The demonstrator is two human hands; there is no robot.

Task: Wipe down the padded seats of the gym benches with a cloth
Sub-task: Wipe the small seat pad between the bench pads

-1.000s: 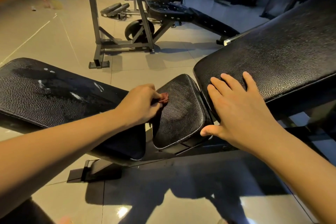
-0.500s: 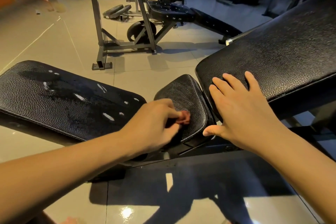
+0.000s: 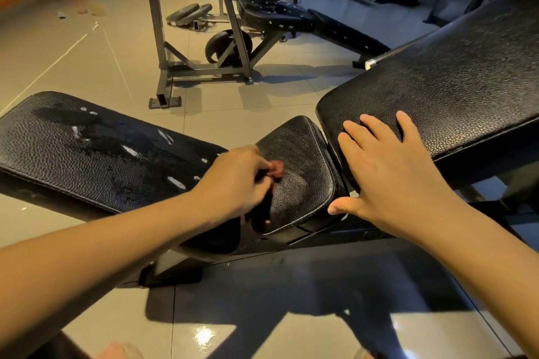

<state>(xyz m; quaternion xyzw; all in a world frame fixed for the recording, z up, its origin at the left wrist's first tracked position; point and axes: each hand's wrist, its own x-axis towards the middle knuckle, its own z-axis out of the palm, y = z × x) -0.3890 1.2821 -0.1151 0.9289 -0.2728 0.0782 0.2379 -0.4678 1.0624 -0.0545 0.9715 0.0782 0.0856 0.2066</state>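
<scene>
A small black padded seat [image 3: 303, 154] sits between a long flat pad [image 3: 96, 151] on the left and a raised back pad [image 3: 455, 96] on the right. My left hand [image 3: 236, 181] grips a small bunched reddish cloth [image 3: 275, 169] and holds it against the left side of the small seat. My right hand [image 3: 390, 181] lies flat with its fingers spread on the lower end of the back pad, thumb by the seat's near right corner. Wet streaks and white marks show on the long left pad.
Behind stands another bench [image 3: 280, 14] with a grey metal rack [image 3: 163, 67]. Weight plates [image 3: 189, 14] lie on the tiled floor, and one plate [image 3: 227, 46] leans by the rack. The bench frame [image 3: 291, 242] runs under the seat, casting dark shadows on the floor.
My left hand with the cloth slid toward me down the seat, then back up and left. The right hand has stayed in place on the back pad.
</scene>
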